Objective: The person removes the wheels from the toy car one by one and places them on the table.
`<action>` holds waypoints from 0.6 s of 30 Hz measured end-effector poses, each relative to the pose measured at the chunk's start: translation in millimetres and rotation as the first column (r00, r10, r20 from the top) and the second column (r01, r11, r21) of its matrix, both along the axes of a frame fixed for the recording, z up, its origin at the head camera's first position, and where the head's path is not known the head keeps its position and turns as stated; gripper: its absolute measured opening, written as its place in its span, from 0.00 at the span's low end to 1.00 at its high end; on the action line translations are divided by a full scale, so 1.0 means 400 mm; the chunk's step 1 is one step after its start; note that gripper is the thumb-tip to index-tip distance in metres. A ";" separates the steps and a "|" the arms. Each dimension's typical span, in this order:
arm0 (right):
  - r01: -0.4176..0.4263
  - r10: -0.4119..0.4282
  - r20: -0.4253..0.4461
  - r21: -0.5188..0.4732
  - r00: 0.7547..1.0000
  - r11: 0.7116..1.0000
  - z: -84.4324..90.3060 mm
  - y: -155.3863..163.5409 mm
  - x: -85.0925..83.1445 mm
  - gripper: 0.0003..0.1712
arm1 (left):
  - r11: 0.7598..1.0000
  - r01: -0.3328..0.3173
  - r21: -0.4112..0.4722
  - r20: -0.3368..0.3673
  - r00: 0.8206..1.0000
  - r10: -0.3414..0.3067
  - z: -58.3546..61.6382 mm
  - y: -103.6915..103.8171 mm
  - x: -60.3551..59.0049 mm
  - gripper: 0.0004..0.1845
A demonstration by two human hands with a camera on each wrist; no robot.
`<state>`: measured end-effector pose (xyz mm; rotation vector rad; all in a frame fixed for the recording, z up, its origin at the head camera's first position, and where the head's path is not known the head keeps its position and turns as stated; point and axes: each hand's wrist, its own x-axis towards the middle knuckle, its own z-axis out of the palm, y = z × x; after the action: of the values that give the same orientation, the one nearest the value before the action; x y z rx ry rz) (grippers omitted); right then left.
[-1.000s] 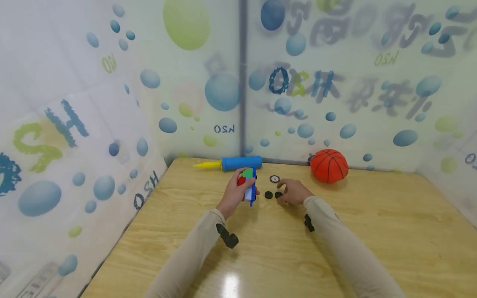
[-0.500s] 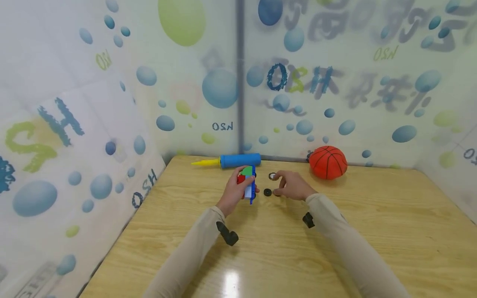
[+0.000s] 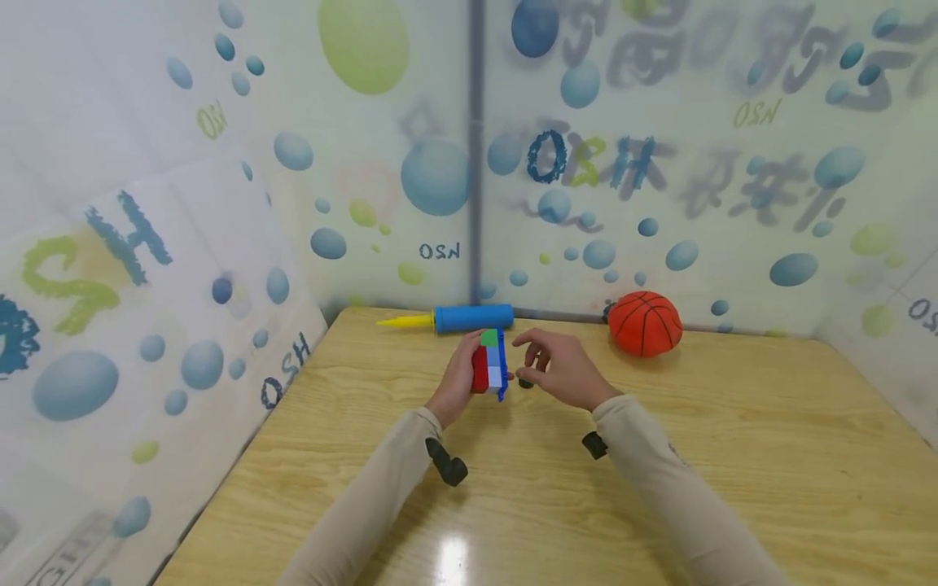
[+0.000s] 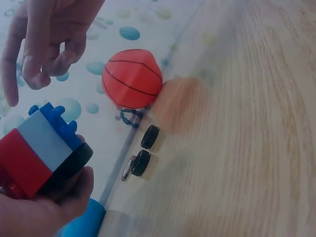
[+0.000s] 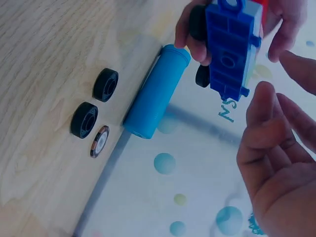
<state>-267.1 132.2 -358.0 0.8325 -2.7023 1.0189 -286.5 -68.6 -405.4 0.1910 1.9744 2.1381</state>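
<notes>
In the head view my left hand (image 3: 456, 376) grips a toy car (image 3: 493, 365) made of red, green, light-blue and white blocks on a blue chassis. The right wrist view shows the chassis underside (image 5: 229, 57), with two black wheels (image 5: 202, 76) along one side and bare axle pegs on the other. My right hand (image 3: 566, 370) hovers just right of the car, fingers loosely bent and holding nothing. Two loose black wheels (image 5: 84, 120) stand on the table, a patterned round chip (image 5: 100, 141) beside them. In the head view my right hand partly covers this group.
A blue pump (image 3: 475, 318) with a yellow nozzle (image 3: 406, 323) lies along the table's back edge. Right of it rests a red ball (image 3: 645, 324) with black basketball lines. Printed walls (image 3: 366, 163) rise behind and left of the wooden table (image 3: 513, 505).
My right hand has left the loose wheels and moved left, close to the car. My left hand has turned the car, so more of its red and white blocks show.
</notes>
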 end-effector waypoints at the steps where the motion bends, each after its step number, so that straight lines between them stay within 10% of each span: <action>1: -0.003 0.003 -0.010 0.022 1.000 1.000 0.001 -0.006 0.004 0.23 | 1.000 0.002 0.015 0.001 1.000 -0.002 0.000 0.000 0.000 0.26; 11: -0.008 0.021 -0.100 0.131 0.995 0.991 -0.017 -0.041 0.029 0.30 | 1.000 0.008 0.013 -0.015 1.000 -0.008 0.005 0.011 0.007 0.28; 18: 0.000 0.013 -0.091 0.141 0.996 0.990 -0.031 -0.048 0.034 0.34 | 0.982 0.084 0.166 0.015 0.996 -0.088 0.007 0.012 0.005 0.26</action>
<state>-253.3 113.0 -370.6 0.8889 -2.7194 0.7782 -284.6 -63.9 -402.5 0.2731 1.7429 2.2380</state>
